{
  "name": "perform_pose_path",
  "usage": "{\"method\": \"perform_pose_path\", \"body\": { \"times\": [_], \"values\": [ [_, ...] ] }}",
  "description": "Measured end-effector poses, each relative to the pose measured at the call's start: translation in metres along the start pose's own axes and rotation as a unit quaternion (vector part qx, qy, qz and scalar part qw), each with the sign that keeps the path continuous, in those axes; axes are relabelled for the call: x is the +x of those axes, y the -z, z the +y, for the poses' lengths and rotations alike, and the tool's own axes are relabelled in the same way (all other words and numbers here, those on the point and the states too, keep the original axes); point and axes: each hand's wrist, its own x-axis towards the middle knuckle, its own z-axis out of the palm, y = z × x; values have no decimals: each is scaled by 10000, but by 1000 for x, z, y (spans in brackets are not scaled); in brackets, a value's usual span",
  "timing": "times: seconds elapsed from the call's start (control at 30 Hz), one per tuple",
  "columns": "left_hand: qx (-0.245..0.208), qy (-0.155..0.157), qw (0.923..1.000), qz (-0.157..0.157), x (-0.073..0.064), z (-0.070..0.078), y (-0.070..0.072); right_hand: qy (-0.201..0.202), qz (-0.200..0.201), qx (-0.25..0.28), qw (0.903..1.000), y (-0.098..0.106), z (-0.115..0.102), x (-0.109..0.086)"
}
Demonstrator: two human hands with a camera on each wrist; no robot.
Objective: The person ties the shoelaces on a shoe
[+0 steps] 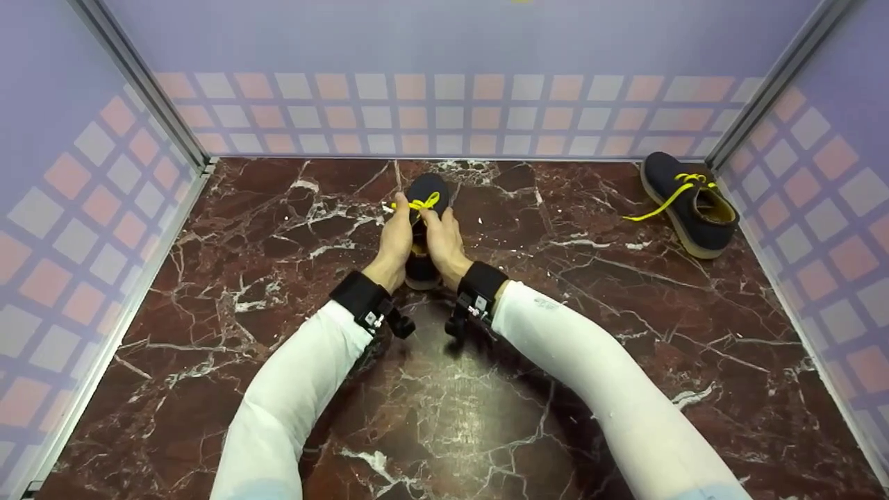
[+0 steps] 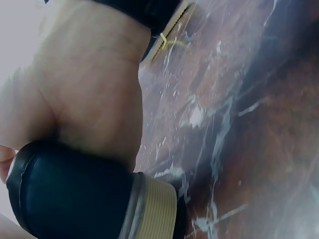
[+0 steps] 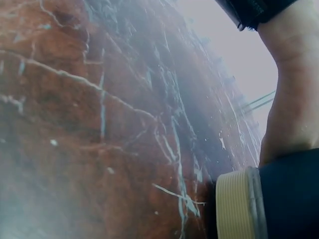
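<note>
Checkered walls (image 1: 451, 42) frame a marbled floor (image 1: 208, 368) before us. We see the far shoe (image 1: 687, 217) near the right wall (image 1: 840, 201), while the near shoe (image 1: 427, 185) sits toe-away between the left hand (image 1: 394, 239) and right hand (image 1: 444, 243); both lie along its sides, apparently steadying it, though whether their fingertips (image 1: 401, 201) curl or pinch its yellow laces (image 1: 431, 200) we cannot tell. Faint print (image 1: 547, 303) on the right sleeve (image 1: 597, 368) is too small to read.

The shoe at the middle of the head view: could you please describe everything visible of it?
The dark, smooth-looking shoe has a pale ribbed sole, a grey band, tan lining and yellow laces showing a loop. It stands sole-down on the marbled floor, toe pointing forward; the left grip and right grip rest against its sides.
</note>
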Motion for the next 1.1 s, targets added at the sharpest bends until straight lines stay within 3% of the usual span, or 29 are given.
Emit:
{"method": "perform_pose_path", "body": {
  "times": [0.07, 0.17, 0.3, 0.43, 0.67, 0.77, 0.9, 1.0, 1.1],
  "values": [
    [72, 23, 10000, 22, 12, -4, -1, 8, 5, 34, 10000, -3, 9, 15],
    [114, -16, 9999, -19, 17, -2, -3, 49, 43, 45, 10000, -5, 15, 30],
    [124, -138, 9997, -175, 5, 9, -5, 46, 68, 84, 9999, -4, 13, 37],
    [147, -146, 9997, -155, 4, 12, -5, -88, 70, 6, 9999, -4, 7, 35],
    [468, -115, 9988, 131, 19, 7, 1, -136, 61, 30, 9999, -10, -10, 16],
    [662, -162, 9973, 274, 28, 2, 5, -75, -48, 169, 9998, -8, -24, -1],
    [948, -341, 9944, 318, 25, 4, 6, 30, -187, 520, 9985, 5, -47, -32],
    [1113, -736, 9904, 354, 12, 6, 6, 117, -185, 680, 9974, 10, -55, -44],
    [1427, -1246, 9808, 459, -3, 8, 5, 260, -249, 740, 9966, 12, -58, -49]
  ]
}}
